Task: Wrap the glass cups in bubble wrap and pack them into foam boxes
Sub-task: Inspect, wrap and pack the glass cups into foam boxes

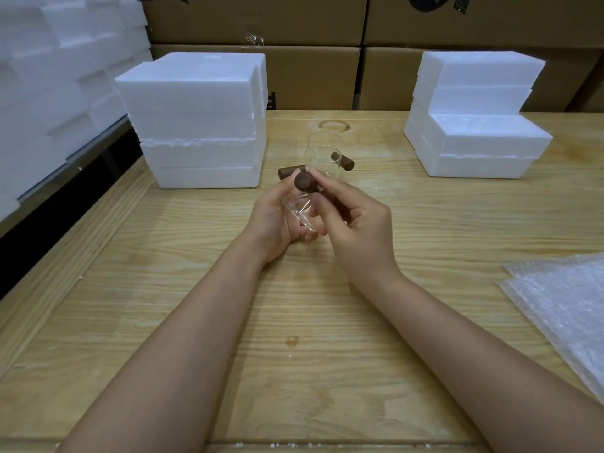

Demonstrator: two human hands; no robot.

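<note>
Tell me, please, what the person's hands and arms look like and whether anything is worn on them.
The left hand and right hand are bare: no gloves, rings or watch show. The left forearm and right forearm are bare too, with no sleeve in view down to the frame's lower edge.

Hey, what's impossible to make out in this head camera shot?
Head view:
- Held glass cup: body mostly covered by left hand and right hand.
- Bubble wrap: cut off by the right edge.
- Foam boxes: insides hidden by their walls.
- Cardboard box prints: cut off by the top edge.
</note>
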